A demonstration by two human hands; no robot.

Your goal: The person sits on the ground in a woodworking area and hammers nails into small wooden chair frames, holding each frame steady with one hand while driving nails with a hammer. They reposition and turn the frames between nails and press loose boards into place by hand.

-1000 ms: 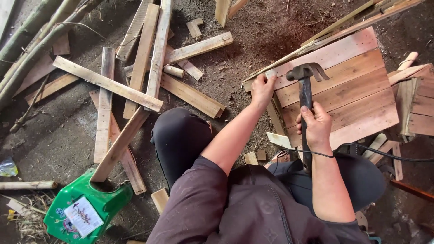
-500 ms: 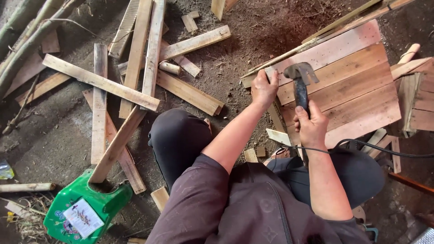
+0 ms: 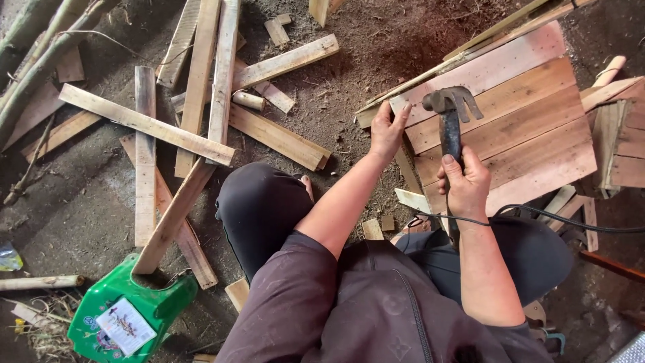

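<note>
While the right hand (image 3: 465, 183) has its fingers wrapped around the handle of a claw hammer (image 3: 451, 119), whose head hangs over the wooden panel (image 3: 517, 128) near its left edge, the left hand (image 3: 388, 130) pinches that edge with narrow fingers.

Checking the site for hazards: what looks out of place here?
A green plastic stool lies tipped on the dirt, a plank leaning on it. A black cable crosses the right hand gripping the dark claw hammer.
</note>
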